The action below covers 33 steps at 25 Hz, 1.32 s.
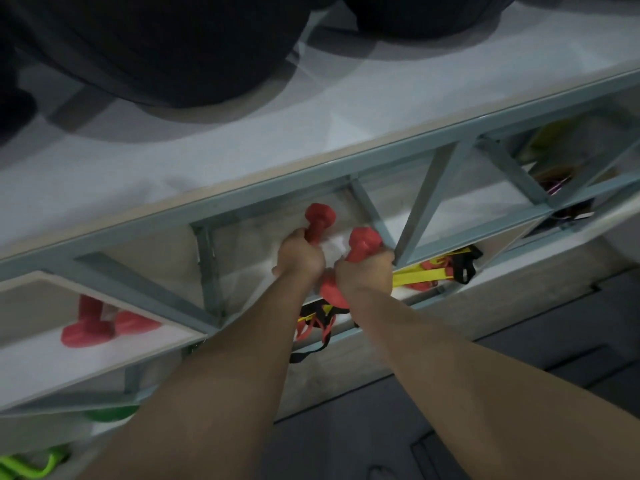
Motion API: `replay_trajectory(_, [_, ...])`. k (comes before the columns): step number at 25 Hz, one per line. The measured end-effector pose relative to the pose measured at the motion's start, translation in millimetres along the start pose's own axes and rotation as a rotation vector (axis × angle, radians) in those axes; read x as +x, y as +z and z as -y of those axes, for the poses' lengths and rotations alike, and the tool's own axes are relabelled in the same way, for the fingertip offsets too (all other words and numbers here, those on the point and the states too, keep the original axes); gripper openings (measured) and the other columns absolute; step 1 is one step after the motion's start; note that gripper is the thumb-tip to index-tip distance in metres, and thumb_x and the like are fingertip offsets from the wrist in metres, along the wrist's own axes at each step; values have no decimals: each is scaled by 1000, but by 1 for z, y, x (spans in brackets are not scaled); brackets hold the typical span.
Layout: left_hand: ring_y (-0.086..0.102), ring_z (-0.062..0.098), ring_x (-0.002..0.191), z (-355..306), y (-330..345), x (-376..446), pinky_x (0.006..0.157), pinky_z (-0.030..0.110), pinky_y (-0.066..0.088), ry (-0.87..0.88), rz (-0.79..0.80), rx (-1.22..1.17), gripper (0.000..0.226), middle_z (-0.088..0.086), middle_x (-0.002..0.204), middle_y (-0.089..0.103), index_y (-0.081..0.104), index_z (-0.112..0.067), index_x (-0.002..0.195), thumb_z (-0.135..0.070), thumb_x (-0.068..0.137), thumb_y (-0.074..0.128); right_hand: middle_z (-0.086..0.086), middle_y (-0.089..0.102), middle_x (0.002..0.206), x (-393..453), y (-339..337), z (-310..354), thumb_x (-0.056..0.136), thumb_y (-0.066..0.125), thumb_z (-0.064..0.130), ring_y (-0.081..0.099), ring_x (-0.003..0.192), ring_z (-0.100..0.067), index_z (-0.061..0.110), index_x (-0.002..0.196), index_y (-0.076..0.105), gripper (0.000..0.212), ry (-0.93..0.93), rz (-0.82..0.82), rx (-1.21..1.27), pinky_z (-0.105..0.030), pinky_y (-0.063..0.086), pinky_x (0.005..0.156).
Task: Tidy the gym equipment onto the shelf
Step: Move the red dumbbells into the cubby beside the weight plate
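Grey metal shelf fills our view; our left hand grips one red dumbbell, our right hand another red dumbbell, both inside its middle compartment

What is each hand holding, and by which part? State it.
Left hand grips a red dumbbell by its handle; right hand grips a second red dumbbell the same way, fingers wrapped around the handles.
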<state>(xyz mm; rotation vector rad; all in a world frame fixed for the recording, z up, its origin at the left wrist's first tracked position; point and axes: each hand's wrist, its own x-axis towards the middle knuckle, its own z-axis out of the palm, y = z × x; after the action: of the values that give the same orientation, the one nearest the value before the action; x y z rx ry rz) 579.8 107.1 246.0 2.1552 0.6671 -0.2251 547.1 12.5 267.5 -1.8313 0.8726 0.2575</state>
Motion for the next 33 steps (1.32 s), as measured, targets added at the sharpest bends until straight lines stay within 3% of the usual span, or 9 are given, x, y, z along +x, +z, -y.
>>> replay_trajectory(4, [70,39,92,0,-12,-23,88,54,58,3,-16,-125,19,10,89,70,58,-26,79,-13,93,53,-7,61,91,-17,3,-11,89,64,20,67,99,-35,6,125,50,41,-48,78,101,-44,55,85])
replay_trajectory(9, [65,29,80,17,-57,-68,71,37,53,34,1,-195,13,9,86,67,65,-14,97,-16,99,52,-3,58,69,-73,-6,-16,92,59,10,54,64,-19,11,93,59,1,-150,157,209,-28,42,56])
replay_trajectory(12, [58,25,72,51,-88,-107,62,29,44,15,23,-307,12,5,77,61,65,-11,96,-8,99,53,-9,62,71,-106,-5,-24,93,55,11,60,66,-26,13,80,63,15,-89,169,256,-28,50,61])
replay_trajectory(14, [60,23,67,84,-115,-141,55,24,49,2,69,-416,14,6,76,61,64,-9,97,-1,99,53,-17,70,77,-134,5,-40,90,55,14,70,76,-39,13,76,64,16,-67,135,273,-42,61,72])
replay_trajectory(17, [60,24,74,150,-156,-179,71,37,54,-18,141,-453,24,1,73,64,68,-18,87,1,96,56,-14,70,74,-186,23,-70,92,57,21,67,70,-33,13,79,67,19,-109,111,155,-39,57,63])
replay_trajectory(21, [55,21,68,232,-220,-205,66,38,48,-77,85,-472,27,-4,64,61,67,-19,78,2,94,60,-13,63,72,-256,70,-100,91,58,18,64,64,-26,9,82,70,17,-80,244,116,-41,61,50])
replay_trajectory(26, [60,19,72,295,-313,-187,57,22,52,-105,-132,-520,17,1,81,64,67,-7,110,1,95,63,-10,63,70,-310,158,-87,88,62,4,64,70,-28,4,86,69,7,-203,439,9,-47,63,73])
replay_trajectory(30, [65,28,82,307,-362,-140,84,43,59,-124,-251,-435,40,11,96,68,61,-4,132,-5,93,69,-4,66,70,-323,226,-42,87,68,5,64,68,-22,8,88,72,5,-333,542,-27,-29,55,65])
replay_trajectory(33, [67,28,80,312,-382,-91,87,47,61,-149,-344,-360,42,11,97,71,64,-4,130,-9,89,73,-1,65,71,-312,280,-9,87,72,13,64,73,-23,10,92,74,6,-413,539,-66,-29,50,68])
